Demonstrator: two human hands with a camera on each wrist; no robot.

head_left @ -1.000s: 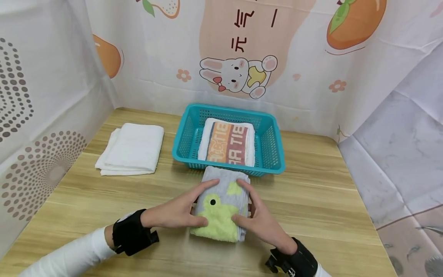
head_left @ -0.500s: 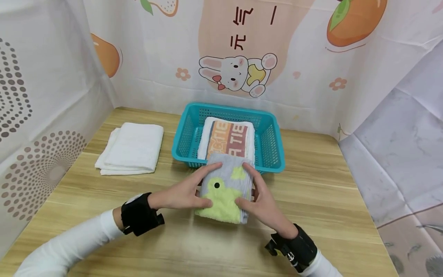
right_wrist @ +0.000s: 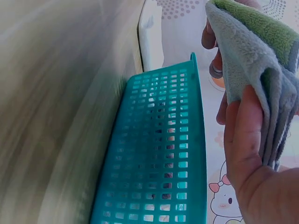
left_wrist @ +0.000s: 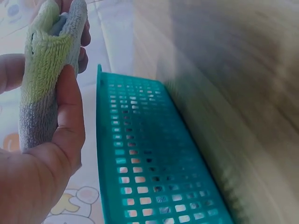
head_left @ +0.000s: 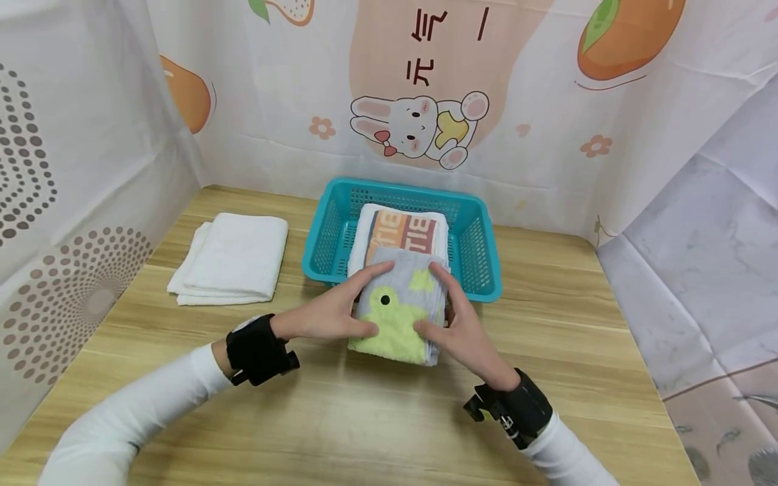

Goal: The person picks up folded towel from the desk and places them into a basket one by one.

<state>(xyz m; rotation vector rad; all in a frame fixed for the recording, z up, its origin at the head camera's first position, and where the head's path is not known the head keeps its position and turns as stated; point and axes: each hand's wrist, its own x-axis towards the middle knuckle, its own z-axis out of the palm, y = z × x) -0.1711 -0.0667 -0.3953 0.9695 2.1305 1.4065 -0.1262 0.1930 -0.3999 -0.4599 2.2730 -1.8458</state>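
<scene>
A folded grey towel (head_left: pixel 398 304) with a yellow-green animal pattern is held between both hands, raised above the table at the basket's front rim. My left hand (head_left: pixel 331 312) grips its left edge, thumb on top and fingers beneath. On the opposite edge my right hand (head_left: pixel 464 331) grips it the same way. Both wrist views show the towel's folded layers (right_wrist: pixel 252 51) pinched above rim height. Behind it, the teal plastic basket (head_left: pixel 489 270) holds a folded white towel (head_left: pixel 398 226) with an orange and maroon lettered band. The grey towel hides that towel's near part and some of the front rim.
A folded white cloth (head_left: pixel 234 256) lies on the wooden table (head_left: pixel 565 351), left of the basket. Printed curtains (head_left: pixel 267 108) hang along the back and sides of the table. A black camera strap (head_left: pixel 258 351) wraps each wrist.
Both hands have lifted the grey towel and carried it forward, from the table in front of the basket to over its front rim. The basket and white cloth have stayed put.
</scene>
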